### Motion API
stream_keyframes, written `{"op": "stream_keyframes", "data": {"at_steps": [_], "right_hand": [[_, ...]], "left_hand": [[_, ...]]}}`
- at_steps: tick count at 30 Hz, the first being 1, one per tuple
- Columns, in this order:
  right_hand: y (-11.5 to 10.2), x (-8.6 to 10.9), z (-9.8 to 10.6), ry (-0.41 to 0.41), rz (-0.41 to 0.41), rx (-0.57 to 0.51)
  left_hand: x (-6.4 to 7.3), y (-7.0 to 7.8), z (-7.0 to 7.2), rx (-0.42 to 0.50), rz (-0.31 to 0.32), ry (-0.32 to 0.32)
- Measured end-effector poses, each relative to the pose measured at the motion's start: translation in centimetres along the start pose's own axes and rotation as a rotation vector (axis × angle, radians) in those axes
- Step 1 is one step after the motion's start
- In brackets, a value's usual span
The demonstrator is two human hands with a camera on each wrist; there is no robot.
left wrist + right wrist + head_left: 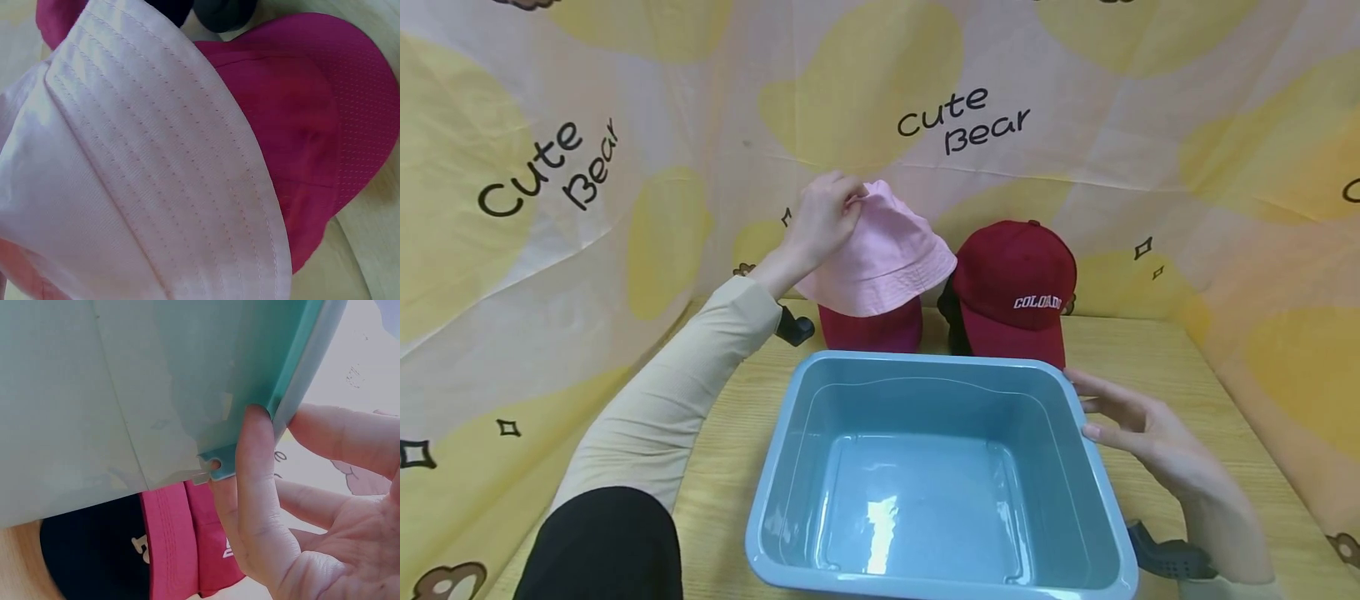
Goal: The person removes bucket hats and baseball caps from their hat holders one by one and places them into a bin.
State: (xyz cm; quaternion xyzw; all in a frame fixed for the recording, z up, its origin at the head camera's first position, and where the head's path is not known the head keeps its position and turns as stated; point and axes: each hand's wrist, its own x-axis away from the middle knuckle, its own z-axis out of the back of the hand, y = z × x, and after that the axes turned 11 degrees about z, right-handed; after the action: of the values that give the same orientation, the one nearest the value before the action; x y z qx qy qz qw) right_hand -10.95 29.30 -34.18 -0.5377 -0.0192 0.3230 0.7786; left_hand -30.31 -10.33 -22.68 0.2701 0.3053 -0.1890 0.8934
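The pink bucket hat (887, 250) hangs tilted from my left hand (827, 212), which pinches its crown near the top. In the left wrist view the hat's stitched brim (169, 144) overlaps a dark red cap (281, 119); the head view shows that cap's visor (872, 327) below the brim. At the far right corner of a light blue plastic basin (925, 500), my right hand (1150, 433) holds the rim. The right wrist view shows fingers (256, 481) tucked under the rim, with the thumb beside its outer edge. Nothing lies inside the basin.
Behind the basin stands a red cap with white lettering (1018, 283), with a black cap (953, 317) partly hidden behind it. A wooden tabletop (1150, 350) lies underneath. Patterned cloth (865, 92) encloses the back and sides.
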Motion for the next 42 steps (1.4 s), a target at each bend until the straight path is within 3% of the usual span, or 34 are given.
{"op": "stream_keyframes", "data": {"at_steps": [9, 17, 42], "right_hand": [[0.1, 0.1, 0.2, -0.005, 0.000, -0.011], [0.1, 0.2, 0.4, -0.004, 0.000, -0.015], [0.3, -0.4, 1.0, -0.019, -0.019, -0.025]], "left_hand": [[-1.1, 1.0, 1.0, 0.042, -0.002, 0.085], [-1.2, 2.0, 1.4, 0.077, -0.031, 0.142], [-1.3, 5.9, 4.1, 0.071, -0.126, 0.099]]}}
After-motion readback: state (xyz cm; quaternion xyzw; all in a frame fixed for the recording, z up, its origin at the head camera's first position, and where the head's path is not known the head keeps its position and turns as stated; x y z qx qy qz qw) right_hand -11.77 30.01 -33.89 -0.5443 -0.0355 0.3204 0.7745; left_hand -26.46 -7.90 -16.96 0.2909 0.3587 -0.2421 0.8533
